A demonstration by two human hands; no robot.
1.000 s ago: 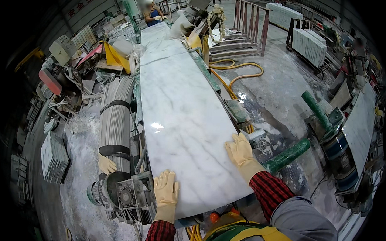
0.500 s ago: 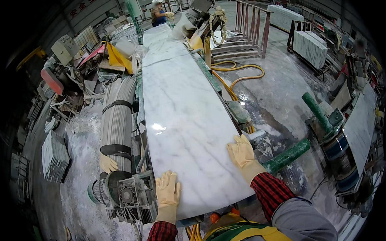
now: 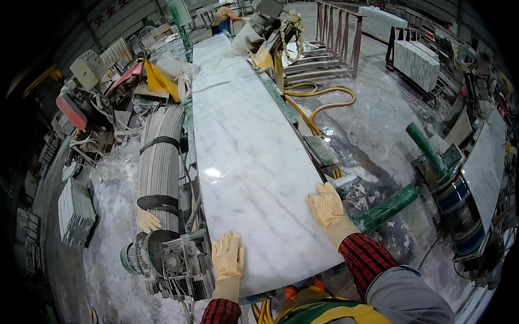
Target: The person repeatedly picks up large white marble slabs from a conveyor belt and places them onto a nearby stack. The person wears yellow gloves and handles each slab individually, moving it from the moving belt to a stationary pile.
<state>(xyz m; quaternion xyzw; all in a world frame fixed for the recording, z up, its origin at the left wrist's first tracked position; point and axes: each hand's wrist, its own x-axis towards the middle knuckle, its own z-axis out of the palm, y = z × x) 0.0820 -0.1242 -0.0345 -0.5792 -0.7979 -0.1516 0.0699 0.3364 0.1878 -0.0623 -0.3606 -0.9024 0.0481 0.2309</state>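
Note:
A long white marble slab (image 3: 259, 179) with grey veining stretches away from me, its surface shiny. Near its left near corner my left hand (image 3: 228, 261), in a cream rubber glove, lies flat with fingers pointing forward. My right hand (image 3: 328, 210), gloved alike, rests on the slab's right edge, fingers stretched out. Neither hand holds anything. A grey motor with a gearbox (image 3: 173, 262) sits beside my left hand. Next to my right hand, a green padded post (image 3: 386, 209) juts out.
A loose cream glove (image 3: 147, 220) lies by a strapped grey bellows-like roll (image 3: 161, 158) on the left. At the far end, a person (image 3: 226, 15) stands beside a machine (image 3: 261, 25). Yellow hoses (image 3: 330, 96), a metal rack (image 3: 338, 39) and marble blocks (image 3: 416, 64) are to the right.
The far person has leaned toward the machine with an arm stretched out. My hands keep their places on the slab; the view has shifted very slightly.

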